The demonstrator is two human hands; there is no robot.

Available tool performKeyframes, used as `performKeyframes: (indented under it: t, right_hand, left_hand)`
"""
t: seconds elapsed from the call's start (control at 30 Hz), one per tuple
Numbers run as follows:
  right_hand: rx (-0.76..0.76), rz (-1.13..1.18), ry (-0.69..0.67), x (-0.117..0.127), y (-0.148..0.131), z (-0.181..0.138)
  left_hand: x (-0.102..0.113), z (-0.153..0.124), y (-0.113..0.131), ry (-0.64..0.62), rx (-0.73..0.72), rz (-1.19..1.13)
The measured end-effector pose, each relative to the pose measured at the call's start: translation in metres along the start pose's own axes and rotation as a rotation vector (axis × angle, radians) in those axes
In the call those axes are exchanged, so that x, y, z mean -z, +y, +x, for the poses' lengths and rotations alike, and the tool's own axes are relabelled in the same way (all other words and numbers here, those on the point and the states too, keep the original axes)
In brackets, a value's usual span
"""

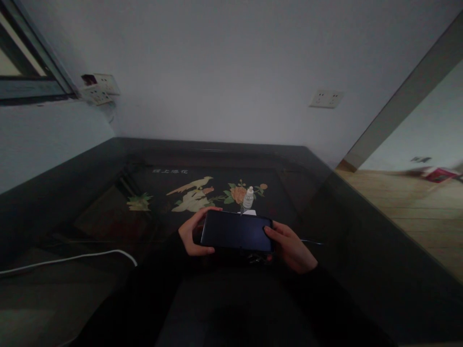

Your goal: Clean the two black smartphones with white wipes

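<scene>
A dark smartphone (pixel 236 231) with a blank screen is held sideways above the table, between both hands. My left hand (pixel 193 236) wraps its left end, fingers curled over the top edge and thumb under the bottom. My right hand (pixel 291 248) grips its right end, thumb resting on the screen. Just behind the phone stands a small clear bottle (pixel 248 197) with a white cap, upright on a bit of white paper (pixel 249 212).
The dark glass-topped table (pixel 347 226) has a bird-and-flower picture (pixel 197 195) under the glass. A white cable (pixel 72 259) lies at the left, a thin dark cable (pixel 311 242) at the right. Wall sockets (pixel 326 98) sit on the grey wall; wooden floor (pixel 419 212) lies right.
</scene>
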State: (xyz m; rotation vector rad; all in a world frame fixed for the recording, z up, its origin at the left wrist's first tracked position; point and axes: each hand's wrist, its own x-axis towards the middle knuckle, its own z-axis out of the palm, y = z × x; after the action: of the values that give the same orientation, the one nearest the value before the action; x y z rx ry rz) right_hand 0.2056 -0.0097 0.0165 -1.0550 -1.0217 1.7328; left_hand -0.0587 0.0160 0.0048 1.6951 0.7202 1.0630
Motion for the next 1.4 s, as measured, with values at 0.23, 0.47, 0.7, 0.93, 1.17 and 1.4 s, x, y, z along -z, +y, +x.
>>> performKeyframes:
  t: [0.23, 0.47, 0.7, 0.93, 1.17, 1.4]
  right_hand:
    - [0.047, -0.078, 0.161, -0.004, 0.007, 0.003]
    - [0.061, -0.064, 0.225, -0.014, 0.019, 0.005]
    - [0.12, 0.047, 0.296, -0.036, 0.026, 0.004]
    - [0.158, 0.199, 0.297, -0.057, 0.033, -0.002]
    - [0.224, 0.131, 0.227, -0.065, 0.038, -0.002]
    - [0.216, 0.119, 0.091, -0.062, 0.039, 0.001]
  left_hand:
    - [0.006, 0.001, -0.002, -0.018, -0.052, -0.01]
    - [0.001, -0.005, 0.019, 0.054, 0.043, 0.006]
    - [-0.019, 0.0, -0.012, 0.139, 0.335, -0.688]
    - [-0.051, 0.003, -0.012, 0.274, 0.305, -0.794]
    - [-0.041, 0.007, -0.002, 0.312, 0.354, -0.775]
    - [-0.005, 0.013, -0.004, 0.469, 0.275, -0.701]
